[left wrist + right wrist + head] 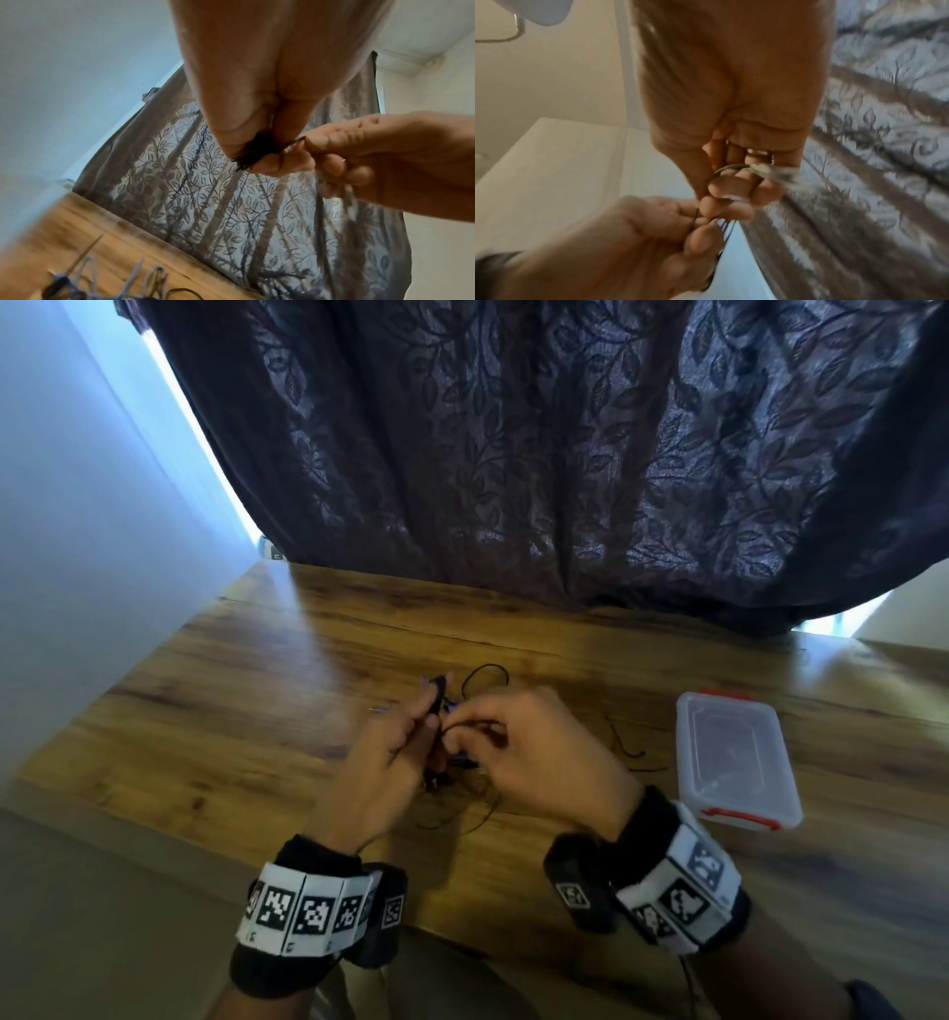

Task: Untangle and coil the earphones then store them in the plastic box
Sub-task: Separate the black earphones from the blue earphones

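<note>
Head view: left hand (390, 752) and right hand (534, 752), each grip pinching the earphones (480, 683) beside plastic box (734, 757)

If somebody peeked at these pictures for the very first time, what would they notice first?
Probably the two hands meeting over the middle of the wooden table: the left hand and right hand both pinch the thin black earphones, whose wire loops and trails onto the wood. Next, the clear plastic box with red clasps, lid on, lying to the right of the hands, and the big dark leafy curtain hanging behind the table.
</note>
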The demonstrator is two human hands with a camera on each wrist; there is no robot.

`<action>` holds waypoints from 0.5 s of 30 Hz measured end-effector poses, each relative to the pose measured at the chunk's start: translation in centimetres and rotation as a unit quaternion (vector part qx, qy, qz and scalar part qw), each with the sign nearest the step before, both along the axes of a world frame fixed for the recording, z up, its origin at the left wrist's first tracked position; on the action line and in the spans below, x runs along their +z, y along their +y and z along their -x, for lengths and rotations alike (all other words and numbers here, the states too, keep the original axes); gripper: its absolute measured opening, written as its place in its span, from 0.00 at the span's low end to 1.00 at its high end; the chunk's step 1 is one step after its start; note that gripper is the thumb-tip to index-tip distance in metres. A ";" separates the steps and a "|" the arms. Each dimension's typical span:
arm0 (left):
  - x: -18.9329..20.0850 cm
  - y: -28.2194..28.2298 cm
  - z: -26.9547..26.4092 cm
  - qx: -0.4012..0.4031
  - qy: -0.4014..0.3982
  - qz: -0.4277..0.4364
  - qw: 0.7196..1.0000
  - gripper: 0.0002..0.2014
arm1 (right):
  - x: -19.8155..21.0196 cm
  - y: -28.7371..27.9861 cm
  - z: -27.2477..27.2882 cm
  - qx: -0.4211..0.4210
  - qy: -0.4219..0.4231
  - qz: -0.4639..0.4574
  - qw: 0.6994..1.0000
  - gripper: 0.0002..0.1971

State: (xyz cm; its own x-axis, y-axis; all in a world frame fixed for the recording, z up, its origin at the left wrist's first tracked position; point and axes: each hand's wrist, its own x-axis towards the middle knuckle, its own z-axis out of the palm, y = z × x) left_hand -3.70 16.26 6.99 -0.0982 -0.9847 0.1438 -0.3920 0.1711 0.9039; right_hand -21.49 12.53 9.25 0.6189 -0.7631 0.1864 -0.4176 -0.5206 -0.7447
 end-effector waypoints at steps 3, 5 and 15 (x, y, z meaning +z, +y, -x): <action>0.6 0.1 0.4 -0.009 0.097 -0.040 0.994 0.18 | 2.0 -2.2 1.2 -0.034 -0.009 0.062 0.997 0.05; 1.0 -0.1 0.5 -0.025 0.142 -0.052 0.988 0.21 | 2.3 -3.4 1.5 -0.054 -0.038 0.085 0.994 0.05; 2.4 -0.1 0.7 -0.073 0.247 0.025 0.966 0.19 | -3.7 -1.4 -2.0 -0.034 -0.151 -0.123 0.980 0.18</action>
State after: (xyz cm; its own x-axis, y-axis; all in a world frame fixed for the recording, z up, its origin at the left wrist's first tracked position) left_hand -4.41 16.13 9.42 -0.1434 -0.9561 0.2554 0.1177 0.2398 0.9637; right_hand -19.53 11.15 5.59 0.5107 -0.8451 0.1581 -0.1866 -0.2885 -0.9391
